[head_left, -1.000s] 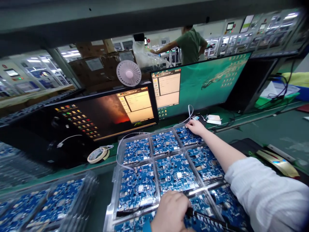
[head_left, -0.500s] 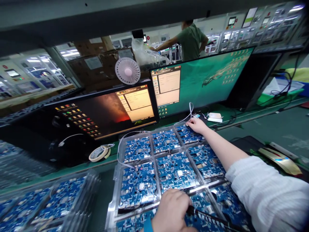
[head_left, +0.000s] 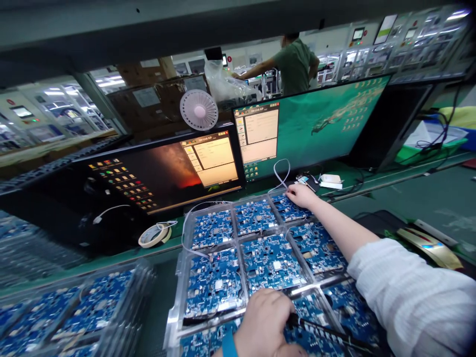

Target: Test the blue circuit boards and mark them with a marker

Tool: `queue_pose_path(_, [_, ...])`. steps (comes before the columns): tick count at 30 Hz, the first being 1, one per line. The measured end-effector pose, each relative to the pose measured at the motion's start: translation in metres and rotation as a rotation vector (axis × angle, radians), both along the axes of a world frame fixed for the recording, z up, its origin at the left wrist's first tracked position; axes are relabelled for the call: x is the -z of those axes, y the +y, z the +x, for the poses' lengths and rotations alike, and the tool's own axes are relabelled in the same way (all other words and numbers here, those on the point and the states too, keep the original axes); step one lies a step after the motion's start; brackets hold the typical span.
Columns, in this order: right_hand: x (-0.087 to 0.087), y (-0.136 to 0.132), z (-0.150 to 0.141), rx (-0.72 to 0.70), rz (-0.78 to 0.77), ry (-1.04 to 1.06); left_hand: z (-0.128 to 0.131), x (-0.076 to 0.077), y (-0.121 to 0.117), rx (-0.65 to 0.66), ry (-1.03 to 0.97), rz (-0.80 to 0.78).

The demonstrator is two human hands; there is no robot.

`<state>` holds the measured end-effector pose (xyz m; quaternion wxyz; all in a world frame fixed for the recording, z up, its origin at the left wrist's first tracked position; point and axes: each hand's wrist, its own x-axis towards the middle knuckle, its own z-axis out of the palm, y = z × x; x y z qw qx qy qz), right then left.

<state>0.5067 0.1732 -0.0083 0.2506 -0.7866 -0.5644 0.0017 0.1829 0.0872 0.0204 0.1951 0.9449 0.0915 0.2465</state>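
A clear plastic tray [head_left: 181, 292] holds several blue circuit boards in compartments. My right hand [head_left: 300, 195] reaches to the back right board [head_left: 284, 207], fingers pinched on the end of a thin white cable [head_left: 288, 171] that loops up behind it. Another white cable end meets the left board [head_left: 213, 285], beside a small red light. Near the front of the tray my left hand [head_left: 266, 317], with a blue wristband [head_left: 229, 344], is curled closed over the boards. A black, white-marked rod or cord [head_left: 327, 333] runs right from its fingers; its hidden end I cannot make out.
Two monitors [head_left: 316, 129] stand behind the tray, with a small fan [head_left: 199, 110] above. A tape roll [head_left: 154, 235] lies to the left. More stacked board trays [head_left: 143, 297] sit at front left. A gold-coloured device [head_left: 427, 246] lies right. Behind, a person [head_left: 295, 64] stands.
My right hand has shifted slightly left and down at the back right board, and the white cable loop has swung left and widened. My left hand has barely moved.
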Motion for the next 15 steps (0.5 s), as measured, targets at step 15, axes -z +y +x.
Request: queue_pose_path(15, [-0.029, -0.095, 0.092, 0.604, -0.002, 0.075, -0.001, 0.018, 0.003, -0.019, 0.062, 0.094])
